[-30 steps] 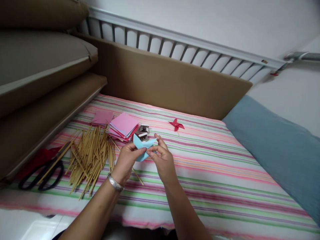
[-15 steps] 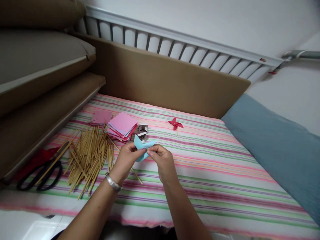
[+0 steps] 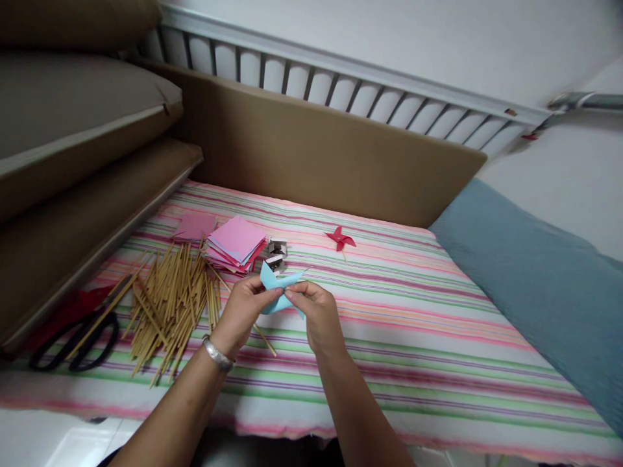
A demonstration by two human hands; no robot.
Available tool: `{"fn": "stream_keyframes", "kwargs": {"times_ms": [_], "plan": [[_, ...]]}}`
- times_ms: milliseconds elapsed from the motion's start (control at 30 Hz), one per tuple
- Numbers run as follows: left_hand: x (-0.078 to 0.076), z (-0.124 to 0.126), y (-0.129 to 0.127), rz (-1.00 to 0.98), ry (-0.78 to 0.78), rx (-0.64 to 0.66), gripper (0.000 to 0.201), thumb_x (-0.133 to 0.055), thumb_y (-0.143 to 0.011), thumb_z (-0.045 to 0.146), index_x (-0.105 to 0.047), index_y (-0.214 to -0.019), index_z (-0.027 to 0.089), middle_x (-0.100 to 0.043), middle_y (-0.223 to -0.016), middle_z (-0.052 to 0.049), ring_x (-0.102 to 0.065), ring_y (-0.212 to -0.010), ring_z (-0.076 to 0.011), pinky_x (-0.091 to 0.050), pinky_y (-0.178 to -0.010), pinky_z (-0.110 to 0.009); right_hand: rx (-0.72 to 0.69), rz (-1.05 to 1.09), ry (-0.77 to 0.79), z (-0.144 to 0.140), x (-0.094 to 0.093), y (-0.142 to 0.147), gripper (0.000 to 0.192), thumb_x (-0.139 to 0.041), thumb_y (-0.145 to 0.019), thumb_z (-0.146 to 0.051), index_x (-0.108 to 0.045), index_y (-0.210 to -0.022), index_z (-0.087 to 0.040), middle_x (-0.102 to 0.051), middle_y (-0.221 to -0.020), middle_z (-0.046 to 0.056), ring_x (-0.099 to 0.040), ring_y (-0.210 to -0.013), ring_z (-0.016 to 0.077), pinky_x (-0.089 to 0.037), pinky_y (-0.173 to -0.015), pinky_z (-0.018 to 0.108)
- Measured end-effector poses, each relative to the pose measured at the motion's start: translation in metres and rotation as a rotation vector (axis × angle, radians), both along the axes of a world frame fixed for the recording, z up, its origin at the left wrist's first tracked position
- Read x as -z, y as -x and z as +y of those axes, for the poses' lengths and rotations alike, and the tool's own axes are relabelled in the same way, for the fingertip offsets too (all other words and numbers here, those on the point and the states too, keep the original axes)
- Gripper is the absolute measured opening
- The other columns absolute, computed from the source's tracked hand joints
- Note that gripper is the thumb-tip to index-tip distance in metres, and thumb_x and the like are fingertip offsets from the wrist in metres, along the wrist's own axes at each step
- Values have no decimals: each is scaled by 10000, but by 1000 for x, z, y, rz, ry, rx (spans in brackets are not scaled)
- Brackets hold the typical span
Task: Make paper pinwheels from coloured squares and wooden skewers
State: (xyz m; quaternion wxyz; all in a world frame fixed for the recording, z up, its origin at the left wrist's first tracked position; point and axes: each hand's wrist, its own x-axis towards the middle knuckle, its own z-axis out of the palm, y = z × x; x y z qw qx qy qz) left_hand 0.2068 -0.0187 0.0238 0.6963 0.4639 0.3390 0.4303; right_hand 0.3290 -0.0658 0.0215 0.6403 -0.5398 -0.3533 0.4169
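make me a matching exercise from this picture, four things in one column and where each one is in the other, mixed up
Things:
1. blue paper
2. scissors
3. red pinwheel
4. sticks

Places:
A. lying alone on the striped cloth, beyond the hands
B. at the far left edge, by the brown cushions
C. pinched between the left hand and right hand
D. heaped between the scissors and the hands

Pairs: 1-C, 2-B, 3-A, 4-D

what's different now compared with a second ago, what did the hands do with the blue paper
The right hand curled its raised fingers down onto the blue paper, so both it and the left hand now pinch the paper at the middle. Neither hand let go. The sticks, pink paper stack, scissors and red pinwheel lie as before on the striped cloth.
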Motion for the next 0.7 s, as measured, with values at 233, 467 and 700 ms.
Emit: {"fn": "stream_keyframes", "kwargs": {"times_ms": [233, 467, 700], "plan": [[6, 0, -2, 7, -11, 11, 220, -734, -628, 244, -730, -830, 156, -707, -764, -34, -601, -695, -153, -435, -656, -250, 2, 33, -7, 0, 0, 0, 67, -711, -589, -212, -658, -619, -184, -617, -619, -21, -522, -615, 121, -402, -632, 263], [10, 0, -4, 18, -19, -6, 220, -741, -619, 252, -730, -810, 143, -694, -730, -32, -584, -650, -144, -429, -626, -248, 19, 56, -27, 1, 3, 1, 61, -706, -583, -207, -655, -612, -188, -621, -622, -20, -522, -616, 124, -399, -629, 263], [6, -1, -4, 24, 2, -7, 245, -743, -614, 264, -732, -832, 152, -704, -763, -38, -597, -678, -149, -436, -646, -247, 25, 44, -39, 1, 3, 2, 68, -701, -590, -219, -650, -625, -191, -621, -634, -16, -528, -626, 129, -409, -633, 266]]}}
